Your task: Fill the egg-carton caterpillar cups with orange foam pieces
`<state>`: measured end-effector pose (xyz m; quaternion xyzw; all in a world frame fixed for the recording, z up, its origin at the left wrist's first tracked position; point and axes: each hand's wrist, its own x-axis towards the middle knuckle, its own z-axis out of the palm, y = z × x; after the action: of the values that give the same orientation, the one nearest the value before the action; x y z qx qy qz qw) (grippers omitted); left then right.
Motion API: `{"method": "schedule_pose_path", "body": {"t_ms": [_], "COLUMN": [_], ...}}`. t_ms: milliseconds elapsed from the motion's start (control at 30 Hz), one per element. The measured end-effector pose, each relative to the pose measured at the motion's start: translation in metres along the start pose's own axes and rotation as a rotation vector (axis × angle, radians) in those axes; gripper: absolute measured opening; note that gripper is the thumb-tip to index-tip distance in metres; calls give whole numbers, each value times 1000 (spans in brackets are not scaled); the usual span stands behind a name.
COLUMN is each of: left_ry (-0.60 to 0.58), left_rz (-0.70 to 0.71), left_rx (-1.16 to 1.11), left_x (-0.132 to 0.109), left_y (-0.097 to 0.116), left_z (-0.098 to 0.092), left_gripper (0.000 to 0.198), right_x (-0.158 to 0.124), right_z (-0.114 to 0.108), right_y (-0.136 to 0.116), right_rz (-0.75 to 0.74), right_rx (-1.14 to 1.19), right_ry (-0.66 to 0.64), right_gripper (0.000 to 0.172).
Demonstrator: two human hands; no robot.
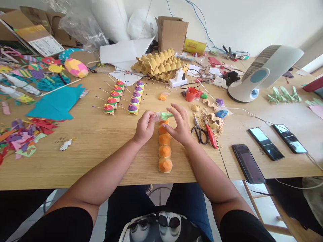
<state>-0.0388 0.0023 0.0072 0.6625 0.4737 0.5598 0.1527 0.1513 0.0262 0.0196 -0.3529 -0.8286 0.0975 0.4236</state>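
A small clear plastic bag with light green modelling clay (pixel 165 116) is pinched in my left hand (pixel 145 126). My right hand (pixel 179 125) is at the bag's other end, its fingers spread and curved; whether a fingertip touches the clay I cannot tell. Below both hands lies a strip of egg-carton cups (pixel 165 151) capped with orange clay, running toward the table's front edge. Two finished-looking carton strips stand to the left: one with red and green caps (pixel 114 97), the other with purple caps (pixel 135 97), both stuck with thin pins.
Scissors (pixel 200 130) and a red utility knife (pixel 211 132) lie right of my right hand, near carton scraps. Stacked egg cartons (pixel 158 64) and a red cup (pixel 191 94) are behind. Phones (pixel 248 163) lie at right, a white lamp-like device (pixel 259 75) beyond. Paper scraps (pixel 22 134) cover the left.
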Motion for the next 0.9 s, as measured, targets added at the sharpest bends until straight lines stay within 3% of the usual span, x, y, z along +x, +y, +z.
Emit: {"method": "schedule_pose_path", "body": {"t_ms": [67, 167, 367, 467, 633, 900], "left_ry": [-29, -47, 32, 78, -13, -33], "left_rz": [-64, -136, -264, -177, 59, 42], "left_rx": [-85, -202, -311, -253, -20, 91], "left_x": [0, -1, 0, 2, 5, 4], "left_y": [0, -3, -15, -18, -15, -11], "left_z": [1, 4, 11, 9, 1, -1], "left_gripper": [34, 36, 34, 31, 19, 22], "right_x": [1, 1, 1, 1, 1, 1], "right_z": [0, 3, 5, 3, 2, 2], "right_y": [4, 5, 5, 9, 11, 4], "right_rz": [-21, -2, -13, 11, -8, 5], "right_rx": [18, 38, 67, 48, 31, -135], "right_ry": [-59, -98, -100, -70, -99, -176], "right_gripper": [55, 48, 40, 39, 37, 42]}}
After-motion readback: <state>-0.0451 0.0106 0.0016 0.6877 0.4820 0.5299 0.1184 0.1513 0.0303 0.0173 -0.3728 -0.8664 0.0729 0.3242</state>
